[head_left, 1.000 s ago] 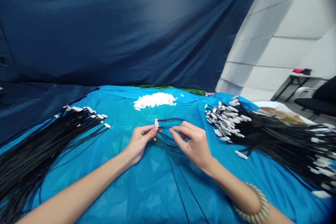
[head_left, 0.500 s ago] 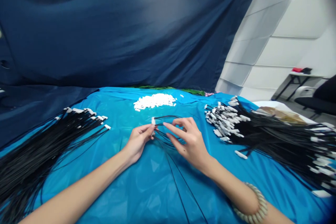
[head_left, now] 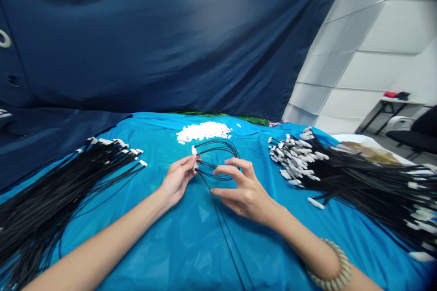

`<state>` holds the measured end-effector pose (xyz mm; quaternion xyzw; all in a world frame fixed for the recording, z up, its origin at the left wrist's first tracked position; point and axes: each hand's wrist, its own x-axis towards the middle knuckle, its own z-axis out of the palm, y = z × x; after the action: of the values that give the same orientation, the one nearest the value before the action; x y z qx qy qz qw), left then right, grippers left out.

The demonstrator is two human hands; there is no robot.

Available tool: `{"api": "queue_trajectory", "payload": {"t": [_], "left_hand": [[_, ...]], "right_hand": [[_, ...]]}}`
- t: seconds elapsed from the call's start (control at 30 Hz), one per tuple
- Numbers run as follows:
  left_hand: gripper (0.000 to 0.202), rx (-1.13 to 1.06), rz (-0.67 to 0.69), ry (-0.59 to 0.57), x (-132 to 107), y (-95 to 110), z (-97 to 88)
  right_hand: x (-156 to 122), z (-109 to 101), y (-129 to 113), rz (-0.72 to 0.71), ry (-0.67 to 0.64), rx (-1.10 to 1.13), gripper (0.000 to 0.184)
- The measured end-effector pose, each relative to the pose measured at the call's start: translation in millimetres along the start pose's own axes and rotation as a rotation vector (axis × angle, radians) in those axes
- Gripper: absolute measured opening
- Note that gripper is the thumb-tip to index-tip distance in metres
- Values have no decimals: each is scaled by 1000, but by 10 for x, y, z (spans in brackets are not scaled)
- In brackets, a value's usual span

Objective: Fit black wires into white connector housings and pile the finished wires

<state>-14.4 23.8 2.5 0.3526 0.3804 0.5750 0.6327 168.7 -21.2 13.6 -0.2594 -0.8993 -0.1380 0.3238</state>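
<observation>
Head view, left hand [head_left: 175, 181] pinching white connector [head_left: 194, 151], right hand [head_left: 246, 194] open

1. Left hand [head_left: 177, 181]: fingers conceal part of the white connector [head_left: 194, 150]; its full form cannot be determined.
2. Left black wire bundle [head_left: 51, 195]: cut off by the left and bottom frame edges.
3. Right black wire bundle [head_left: 372, 186]: cut off by the right frame edge.
4. White parts pile [head_left: 204, 131]: individual pieces too small to resolve.
5. Red and black items [head_left: 396, 95] on the far table [head_left: 387, 100]: too small to identify.
</observation>
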Motion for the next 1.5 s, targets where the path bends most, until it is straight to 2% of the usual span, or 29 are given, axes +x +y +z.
{"api": "queue_trajectory", "payload": {"t": [0.2,0.47,0.7,0.77,0.83,0.9,1.03,1.1,1.13,1.2,1.3,1.37,1.5], "left_hand": [[21,-8,-8,-15,-9,-12,1],[18,-16,-10,-36,-11,-29,4],[17,-41,-19,-85,-16,-25,8],[17,-46,-18,-80,-15,-14,12],[16,-49,-12,-79,-11,-6,11],[16,-45,-1,-84,-4,-6,4],[18,13,1,-63,9,-45,-14],[18,57,-2,-63,3,-72,-11],[19,79,-2,-68,-4,-83,-5],[19,115,-5,-86,-27,-96,12],[18,144,-21,-109,-62,-94,33],[18,145,-28,-127,-76,-87,41],[19,138,-39,-164,-85,-79,50]], "right_hand": [[-9,20,-27,-25,-16,-5,25],[-3,43,-63,-77,19,-44,19],[-6,30,-30,-138,162,-116,16],[1,-32,1,-71,237,-87,20],[26,-116,31,55,323,0,22],[66,-199,59,221,417,181,19],[125,-292,111,523,685,701,14],[126,-305,117,608,768,814,18],[123,-306,110,625,768,798,21],[115,-297,75,595,678,647,24],[111,-244,8,439,469,360,20],[112,-183,-20,363,377,234,15],[110,-67,-30,365,312,112,12]]}}
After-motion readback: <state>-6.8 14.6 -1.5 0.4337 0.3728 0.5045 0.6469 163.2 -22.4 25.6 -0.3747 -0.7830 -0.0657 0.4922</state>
